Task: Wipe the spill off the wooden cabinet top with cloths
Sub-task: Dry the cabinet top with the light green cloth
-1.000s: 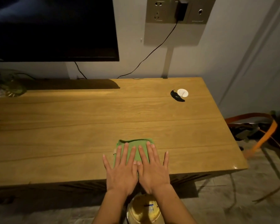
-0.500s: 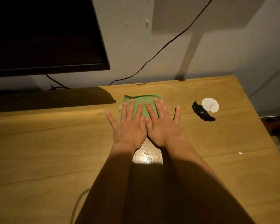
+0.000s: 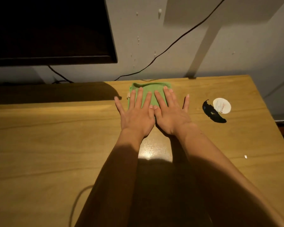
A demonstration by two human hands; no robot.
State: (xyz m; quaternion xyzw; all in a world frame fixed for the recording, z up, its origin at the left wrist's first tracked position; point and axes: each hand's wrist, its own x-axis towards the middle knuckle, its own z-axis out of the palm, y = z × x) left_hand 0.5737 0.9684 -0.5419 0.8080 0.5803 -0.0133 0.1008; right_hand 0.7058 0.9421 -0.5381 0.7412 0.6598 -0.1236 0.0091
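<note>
1. The green cloth [image 3: 150, 94] lies flat at the back edge of the cabinet top [image 3: 39, 145], near the wall [image 3: 236, 46].
2. The left hand [image 3: 136, 115] and right hand [image 3: 170, 115] press it side by side with fingers straight and spread, probably for broad, even pressure.
3. A wet shine [image 3: 154, 149] shows between the forearms. A white disc [image 3: 222, 105] lies to the right, and a dark screen [image 3: 47, 30] hangs above.

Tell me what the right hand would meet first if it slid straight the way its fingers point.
Likely the wall: the right hand lies flat on the cloth, close to the cabinet's rear edge, and nothing shows between.
</note>
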